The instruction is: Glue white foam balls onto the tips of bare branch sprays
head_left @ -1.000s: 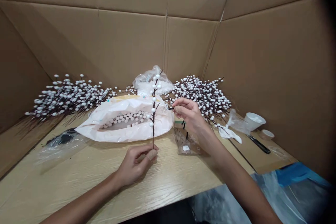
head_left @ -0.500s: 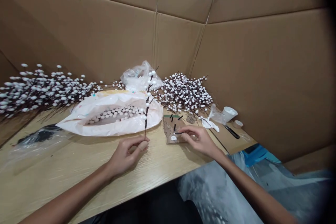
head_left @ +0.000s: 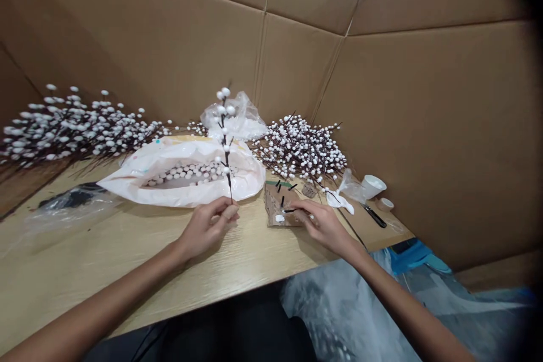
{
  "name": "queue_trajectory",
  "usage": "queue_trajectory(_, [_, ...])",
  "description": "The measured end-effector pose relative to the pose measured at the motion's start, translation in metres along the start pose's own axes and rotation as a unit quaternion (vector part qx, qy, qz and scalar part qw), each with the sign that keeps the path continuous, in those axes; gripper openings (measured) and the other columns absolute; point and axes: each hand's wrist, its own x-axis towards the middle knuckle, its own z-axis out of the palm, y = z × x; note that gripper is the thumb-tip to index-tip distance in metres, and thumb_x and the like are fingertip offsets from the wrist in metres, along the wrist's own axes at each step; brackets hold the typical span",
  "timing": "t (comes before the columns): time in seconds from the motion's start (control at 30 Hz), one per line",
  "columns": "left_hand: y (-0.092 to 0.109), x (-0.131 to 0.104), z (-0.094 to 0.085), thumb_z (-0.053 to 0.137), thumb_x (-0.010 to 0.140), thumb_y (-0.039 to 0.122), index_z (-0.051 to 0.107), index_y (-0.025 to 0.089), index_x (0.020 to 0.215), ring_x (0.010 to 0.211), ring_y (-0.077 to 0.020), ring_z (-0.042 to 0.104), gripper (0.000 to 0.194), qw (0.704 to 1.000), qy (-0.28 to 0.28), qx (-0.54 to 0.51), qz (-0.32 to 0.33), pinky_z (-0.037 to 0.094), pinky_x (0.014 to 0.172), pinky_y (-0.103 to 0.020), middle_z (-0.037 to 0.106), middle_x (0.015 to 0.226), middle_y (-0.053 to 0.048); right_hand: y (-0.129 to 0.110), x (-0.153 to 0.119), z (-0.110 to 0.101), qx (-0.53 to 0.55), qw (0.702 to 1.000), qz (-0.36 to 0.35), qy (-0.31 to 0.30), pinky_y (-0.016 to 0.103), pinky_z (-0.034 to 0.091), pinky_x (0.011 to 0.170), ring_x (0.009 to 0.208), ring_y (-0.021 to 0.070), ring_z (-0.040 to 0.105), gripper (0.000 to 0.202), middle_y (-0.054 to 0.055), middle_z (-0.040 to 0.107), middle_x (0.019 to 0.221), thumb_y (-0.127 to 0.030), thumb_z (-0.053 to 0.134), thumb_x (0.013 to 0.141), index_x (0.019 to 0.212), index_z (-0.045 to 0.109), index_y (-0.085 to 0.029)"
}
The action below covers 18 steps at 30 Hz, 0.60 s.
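Observation:
Between thumb and fingers, my left hand point(head_left: 211, 225) pinches the bottom of a dark stem point(head_left: 226, 153) with white berries, which stands nearly upright. My right hand point(head_left: 320, 225) is closed on a small black stick point(head_left: 289, 211) over a piece of cardboard point(head_left: 275, 203). Several other short black sticks stand or lie on that cardboard, beside a white blob point(head_left: 279, 218). Behind my left hand lies an open white bag point(head_left: 169, 199) holding more white berries.
Bundles of white-berry stems lie at the back left point(head_left: 85, 130) and back centre-right point(head_left: 301, 147). A clear bag point(head_left: 237, 119) sits between them. On the right are a white cup point(head_left: 374, 185), a tape roll point(head_left: 385, 204) and a black-handled knife point(head_left: 374, 216). Cardboard walls surround the table.
The berry stem has tilted to the left in my left hand. My right hand stays at the cardboard, still pinching the black stick. The view has shifted slightly.

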Motion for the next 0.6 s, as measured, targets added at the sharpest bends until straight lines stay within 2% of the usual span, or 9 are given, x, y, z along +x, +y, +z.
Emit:
queue_trajectory(0.13, [0.008, 0.012, 0.018, 0.046, 0.092, 0.033, 0.055, 0.016, 0.082, 0.075, -0.0157, 0.064, 0.021, 0.999, 0.017, -0.042, 0.006, 0.050, 0.065, -0.024, 0.061, 0.074, -0.002, 0.000, 0.005, 0.000, -0.010, 0.999, -0.029, -0.036, 0.038, 0.055, 0.080, 0.093, 0.0226, 0.068, 0.027, 0.009, 0.072, 0.100, -0.010, 0.043, 0.087, 0.102, 0.063, -0.019])
queue_trajectory(0.23, [0.010, 0.030, 0.037, 0.044, 0.092, 0.033, 0.054, 0.017, 0.083, 0.070, -0.0144, 0.061, 0.021, 0.998, 0.027, -0.053, 0.006, 0.048, 0.063, -0.023, 0.062, 0.072, -0.001, 0.000, 0.009, 0.001, -0.035, 0.996, -0.048, -0.064, 0.038, 0.054, 0.078, 0.090, 0.0230, 0.067, 0.031, 0.010, 0.071, 0.096, -0.003, 0.041, 0.084, 0.100, 0.062, -0.018])
queue_trajectory(0.4, [0.008, 0.056, 0.064, 0.041, 0.094, 0.031, 0.053, 0.017, 0.084, 0.073, -0.0156, 0.060, 0.021, 0.997, 0.056, -0.059, 0.014, 0.047, 0.069, -0.026, 0.063, 0.076, -0.002, 0.002, 0.009, 0.004, -0.063, 0.994, -0.054, -0.068, 0.036, 0.052, 0.077, 0.088, 0.0226, 0.063, 0.036, 0.009, 0.068, 0.092, 0.003, 0.039, 0.079, 0.100, 0.061, -0.017])
queue_trajectory(0.6, [0.002, 0.052, 0.079, 0.041, 0.093, 0.028, 0.052, 0.017, 0.080, 0.072, -0.0156, 0.060, 0.020, 0.996, 0.043, -0.073, 0.024, 0.046, 0.068, -0.026, 0.061, 0.074, -0.001, 0.005, 0.005, 0.009, -0.114, 0.989, -0.073, -0.066, 0.037, 0.051, 0.075, 0.084, 0.0239, 0.060, 0.032, 0.011, 0.067, 0.089, 0.001, 0.038, 0.083, 0.098, 0.061, -0.015])
